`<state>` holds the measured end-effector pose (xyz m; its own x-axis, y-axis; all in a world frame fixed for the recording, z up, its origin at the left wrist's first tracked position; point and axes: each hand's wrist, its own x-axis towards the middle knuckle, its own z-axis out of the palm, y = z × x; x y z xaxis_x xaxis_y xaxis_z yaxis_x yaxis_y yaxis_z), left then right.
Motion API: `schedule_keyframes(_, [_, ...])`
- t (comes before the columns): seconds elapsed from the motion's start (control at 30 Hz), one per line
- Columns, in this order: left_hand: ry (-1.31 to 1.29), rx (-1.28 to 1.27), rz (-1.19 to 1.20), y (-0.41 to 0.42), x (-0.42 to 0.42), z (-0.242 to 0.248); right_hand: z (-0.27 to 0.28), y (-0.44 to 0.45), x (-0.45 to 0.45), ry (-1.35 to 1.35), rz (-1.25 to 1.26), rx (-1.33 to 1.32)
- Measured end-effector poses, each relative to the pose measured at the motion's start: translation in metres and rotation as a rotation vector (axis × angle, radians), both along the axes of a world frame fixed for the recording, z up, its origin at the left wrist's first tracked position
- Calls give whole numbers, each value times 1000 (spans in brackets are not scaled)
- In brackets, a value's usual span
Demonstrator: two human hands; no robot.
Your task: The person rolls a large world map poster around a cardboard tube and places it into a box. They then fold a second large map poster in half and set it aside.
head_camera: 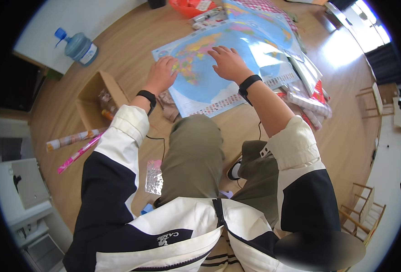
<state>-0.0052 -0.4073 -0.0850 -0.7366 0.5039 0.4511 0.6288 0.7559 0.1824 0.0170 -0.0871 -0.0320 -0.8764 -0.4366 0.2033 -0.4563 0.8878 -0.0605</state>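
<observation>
A large world map (217,81) lies spread on the floor before my knees, with a row of small flags along its near edge. Over its left margin rests my left hand (163,74), palm down, fingers lightly bent and thumb apart. My right hand (229,64) is spread palm down over the upper middle of the map; whether it presses on the sheet or hovers just above, I cannot tell. Neither hand holds anything visible. Beyond and to the right, a second world map (282,30) lies partly under the first. Glare whitens part of the near map's right side.
At left stand an open cardboard box (98,98) and a blue water-cooler bottle (81,49). A patterned roll (72,138) and a pink wrapped stick (79,154) lie nearby. Wrapped rolls (309,103) crowd the map's right side. A red plastic bag (190,7) sits beyond.
</observation>
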Motion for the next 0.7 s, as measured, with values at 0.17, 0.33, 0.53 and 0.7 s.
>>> schedule_keyframes(0.17, [59,-111,-120,65,-28,-9,-5,82,24,7,-96,22])
schedule_keyframes(0.33, [-83,-253,-195,118,-56,-22,-30,169,42,20,-195,15])
schedule_keyframes(0.53, [-176,-204,-187,170,-83,-50,-64,234,56,-26,-323,42])
schedule_keyframes(0.7, [-383,-131,114,133,-112,-140,-98,264,50,-113,-403,31])
